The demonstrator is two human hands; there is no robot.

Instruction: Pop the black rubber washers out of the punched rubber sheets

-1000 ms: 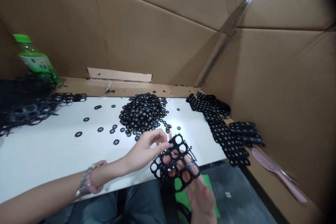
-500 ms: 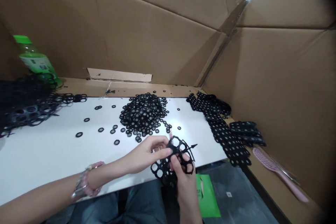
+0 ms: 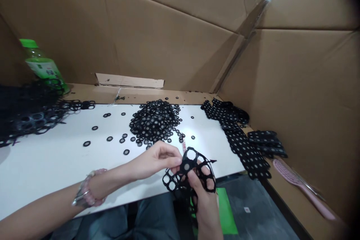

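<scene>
My right hand (image 3: 206,198) is closed around a floppy black sheet with large round holes (image 3: 171,185), its thumb pressed on the front. Its fingers show through the openings from behind. In the sheet's upper part, beside the thumb, sits a disc with a grey centre (image 3: 186,166). My left hand (image 3: 160,159), with a beaded bracelet (image 3: 91,191) at the wrist, pinches the sheet's left edge near that disc. Behind the hands lies a heap of small black rings with greyish centres (image 3: 154,120); several loose ones are scattered to its left.
Black hole-patterned netting (image 3: 25,116) is piled at the left by a green bottle (image 3: 46,69). Black strips with pale dots (image 3: 239,142) lie along the right side of the white table (image 3: 56,161). A pink hairbrush (image 3: 306,191) rests farther right. Cardboard walls (image 3: 168,26) enclose the table.
My right hand has shifted slightly right and down with the sheet, which is now spread wider. My left fingers have drawn back a little to the sheet's edge, showing the grey-centred disc.
</scene>
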